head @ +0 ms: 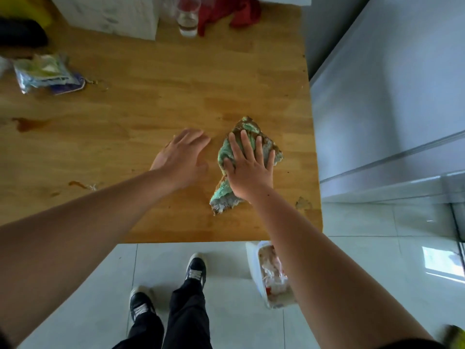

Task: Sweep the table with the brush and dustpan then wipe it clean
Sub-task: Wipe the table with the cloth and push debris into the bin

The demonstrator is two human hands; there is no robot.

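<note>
Wiping step, it seemed. Right hand pressed flat, grip released, on cloth at table centre-right. Left hand lay open beside. Next: probably stains at frame left.

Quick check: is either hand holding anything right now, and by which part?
Nothing is gripped. The right hand presses flat on the middle of the green cloth; the left hand is open, empty.
</note>
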